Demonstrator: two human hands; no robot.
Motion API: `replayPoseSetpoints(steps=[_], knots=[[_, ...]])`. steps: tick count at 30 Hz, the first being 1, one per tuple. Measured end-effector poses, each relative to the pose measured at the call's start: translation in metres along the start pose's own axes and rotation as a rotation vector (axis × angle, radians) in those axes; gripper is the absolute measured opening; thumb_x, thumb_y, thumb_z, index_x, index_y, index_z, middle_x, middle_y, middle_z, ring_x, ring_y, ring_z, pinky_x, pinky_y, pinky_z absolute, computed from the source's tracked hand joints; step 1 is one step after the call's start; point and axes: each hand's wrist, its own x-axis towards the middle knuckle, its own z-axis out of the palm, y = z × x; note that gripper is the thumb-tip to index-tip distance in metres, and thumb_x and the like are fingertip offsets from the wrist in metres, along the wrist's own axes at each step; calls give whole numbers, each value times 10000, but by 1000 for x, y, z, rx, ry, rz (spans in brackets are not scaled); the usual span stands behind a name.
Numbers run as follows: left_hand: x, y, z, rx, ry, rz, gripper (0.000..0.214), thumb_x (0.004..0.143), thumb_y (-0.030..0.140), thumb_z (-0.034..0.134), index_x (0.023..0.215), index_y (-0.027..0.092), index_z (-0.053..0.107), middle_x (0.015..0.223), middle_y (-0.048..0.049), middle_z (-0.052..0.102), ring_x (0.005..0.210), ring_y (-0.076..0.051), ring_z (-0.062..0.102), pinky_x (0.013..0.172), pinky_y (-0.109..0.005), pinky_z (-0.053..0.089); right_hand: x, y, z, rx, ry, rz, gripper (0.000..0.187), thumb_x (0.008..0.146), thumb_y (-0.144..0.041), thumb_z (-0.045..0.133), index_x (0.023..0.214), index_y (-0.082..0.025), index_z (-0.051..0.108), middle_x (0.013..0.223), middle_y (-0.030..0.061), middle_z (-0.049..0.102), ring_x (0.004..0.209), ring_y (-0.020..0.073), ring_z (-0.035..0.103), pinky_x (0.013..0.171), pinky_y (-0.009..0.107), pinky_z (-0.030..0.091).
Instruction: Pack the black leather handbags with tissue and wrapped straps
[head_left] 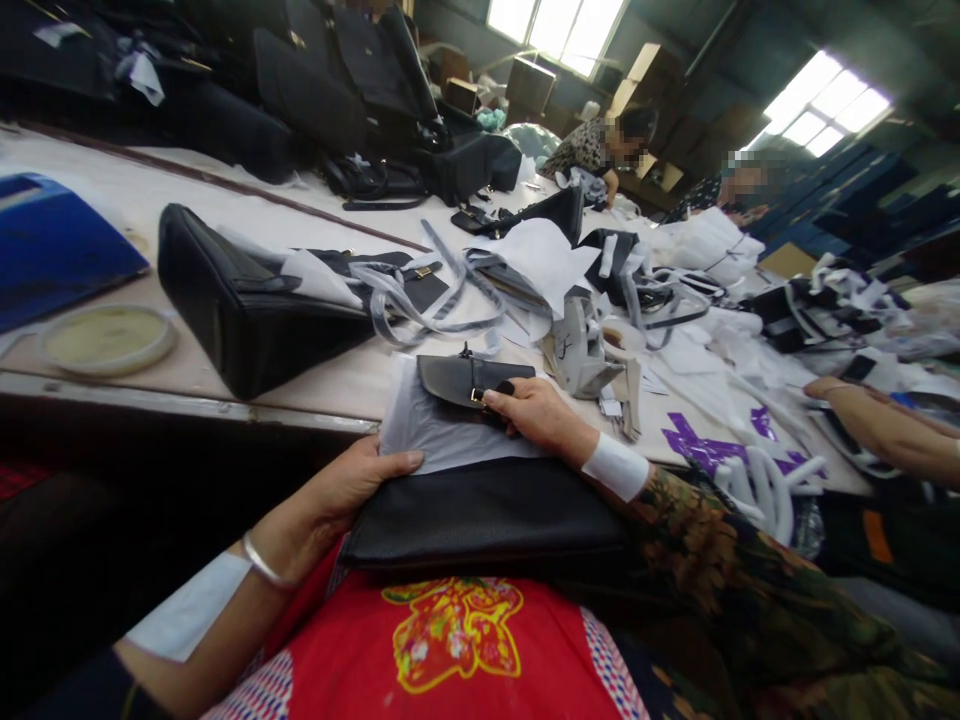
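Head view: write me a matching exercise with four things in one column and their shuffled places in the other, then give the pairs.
Things
1. Left hand
2. Round dish
3. Right hand
4. Purple strips

Places
A. On the table, near the blue object
B. Beside the white tubes
C. With its thumb on the pale sheet
D. At the buckled black flap

Pairs: 1-C, 2-A, 3-D, 4-B

The right hand (pixel 541 412) pinches a buckled flap (pixel 446 380), the left hand (pixel 360 478) a translucent sheet (pixel 442 435)
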Motion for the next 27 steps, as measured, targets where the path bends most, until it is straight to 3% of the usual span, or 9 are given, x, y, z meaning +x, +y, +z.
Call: replayPoseSetpoints(steps=[4, 10, 16, 22, 27], knots=[[1, -1, 1, 16, 14, -18, 626, 605, 260, 918, 1174, 116, 701, 948, -155, 793, 717, -286, 753, 702, -350, 597, -4, -3, 0, -92, 27, -42, 328, 947, -368, 596, 696, -157, 589, 576, -7, 581, 532, 114, 537, 522, 230, 355], [-1, -2, 6, 3, 29, 5, 603, 639, 246, 891, 1194, 111, 699, 1001, -163, 788, 741, -278, 754, 735, -350, 591, -15, -10, 4, -301, -28, -224, 308, 975, -256, 592, 695, -141, 651, 834, 33, 604, 713, 114, 564, 688, 231, 412], [0, -4, 9, -23, 6, 51, 584, 644, 240, 880, 1185, 96, 714, 1039, -171, 780, 866, -308, 752, 812, -361, 568, -28, -6, 7, -438, -110, -357, 184, 980, -229, 592, 937, -141, 749, 992, 70, 590, 892, 155, 612, 899, 257, 470], [0, -4, 9, -18, -24, 93, 522, 646, 222, 869, 1136, 98, 740, 1001, -153, 788, 825, -266, 742, 798, -328, 548, -35, -1, 9, -614, -180, -497, 177, 980, -230, 576, 1074, -136, 691, 1060, 94, 575, 981, 191, 603, 940, 294, 491], [0, -6, 7, -13, -35, 109, 448, 647, 219, 863, 1068, 104, 761, 969, -133, 791, 798, -240, 730, 788, -315, 537, -43, -5, 13, -628, -215, -457, 198, 996, -264, 539, 1055, -136, 678, 1081, 95, 568, 943, 179, 611, 918, 293, 492]])
